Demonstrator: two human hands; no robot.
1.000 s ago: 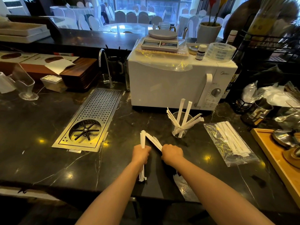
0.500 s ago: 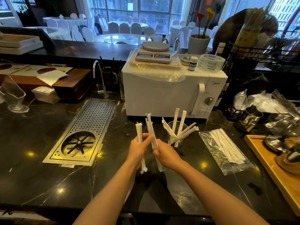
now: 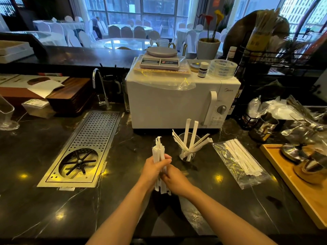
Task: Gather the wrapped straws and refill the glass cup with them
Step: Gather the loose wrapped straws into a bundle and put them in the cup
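Paper-wrapped straws point(image 3: 158, 152) stand upright, gripped by both hands' curled fingers point(image 3: 163, 160) (glass cup point(image 3: 188, 151) just beside).

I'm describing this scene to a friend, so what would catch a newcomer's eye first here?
Both hands, left hand and right hand, clasp a bundle of wrapped straws upright at centre. Just right stands the glass cup with straws fanned out, before the white microwave.
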